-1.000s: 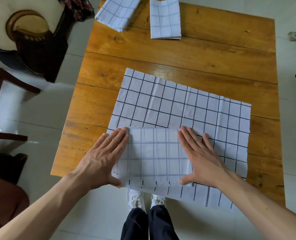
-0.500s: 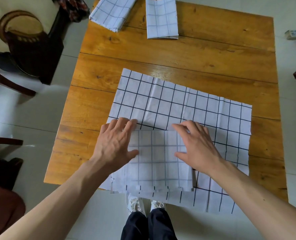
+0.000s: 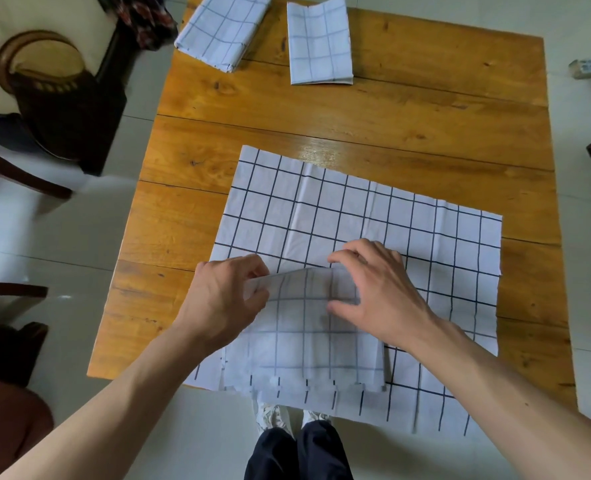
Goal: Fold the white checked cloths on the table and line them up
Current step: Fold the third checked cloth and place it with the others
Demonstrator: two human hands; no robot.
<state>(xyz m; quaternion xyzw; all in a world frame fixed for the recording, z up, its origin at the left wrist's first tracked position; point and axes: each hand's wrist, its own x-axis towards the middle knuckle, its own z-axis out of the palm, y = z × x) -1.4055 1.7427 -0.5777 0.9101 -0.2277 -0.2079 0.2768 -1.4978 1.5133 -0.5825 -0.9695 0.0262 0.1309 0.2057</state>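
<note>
The white checked cloth [image 3: 373, 216] lies spread on the near half of the wooden table [image 3: 408, 119], its near edge hanging over the table's front edge. From the head view I see its near-left part folded back over itself into a paler panel [image 3: 304, 337], where the grid lines show only faintly.

My left hand [image 3: 225, 299] grips the far-left corner of that panel, fingers curled round the edge and lifting it slightly off the layer below. My right hand [image 3: 377, 292] grips the far-right part of the same edge: the fingers arch over it with their tips down on the spread cloth beyond, and the thumb presses on top of the panel. The fabric bunches a little between the two hands.

At the far end of the table lie two folded checked cloths. The left folded cloth [image 3: 223, 29] sits at an angle, overhanging the table's far-left corner. The right folded cloth [image 3: 320, 43] lies just beside it, apart from it and nearly square to the table.

Below the table's front edge I see my dark trousers [image 3: 297, 452] and pale shoes [image 3: 270, 417] on the tiled floor [image 3: 79, 244]. A dark wooden chair [image 3: 55, 109] stands to the left of the table.
</note>
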